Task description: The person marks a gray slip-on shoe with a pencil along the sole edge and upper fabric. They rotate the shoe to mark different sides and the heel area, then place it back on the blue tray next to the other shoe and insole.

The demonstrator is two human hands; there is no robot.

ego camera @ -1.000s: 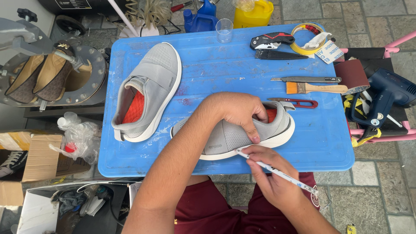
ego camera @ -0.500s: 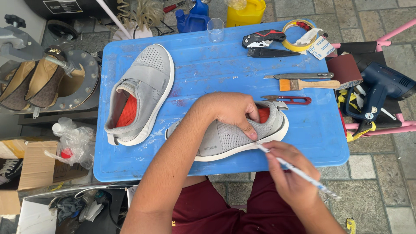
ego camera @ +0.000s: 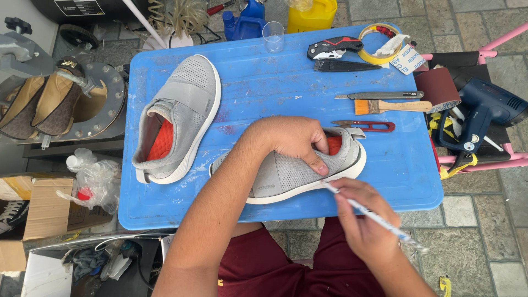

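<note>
Hands first: our left hand (ego camera: 294, 142) grips the near grey shoe (ego camera: 291, 173), fingers wrapped over its upper and thumb pressed on the side, holding it down on the blue board (ego camera: 264, 93). Our right hand (ego camera: 366, 220) pinches a thin white brush (ego camera: 374, 217), its tip touching the shoe's white sole edge at the near side. That shoe lies on its side at the board's near right. A second grey shoe (ego camera: 179, 118) with an orange lining rests to the left, apart from the first. Farther right on the board lie a flat paintbrush (ego camera: 390, 106), red-handled scissors (ego camera: 366, 126) and a tape roll (ego camera: 379, 44).
</note>
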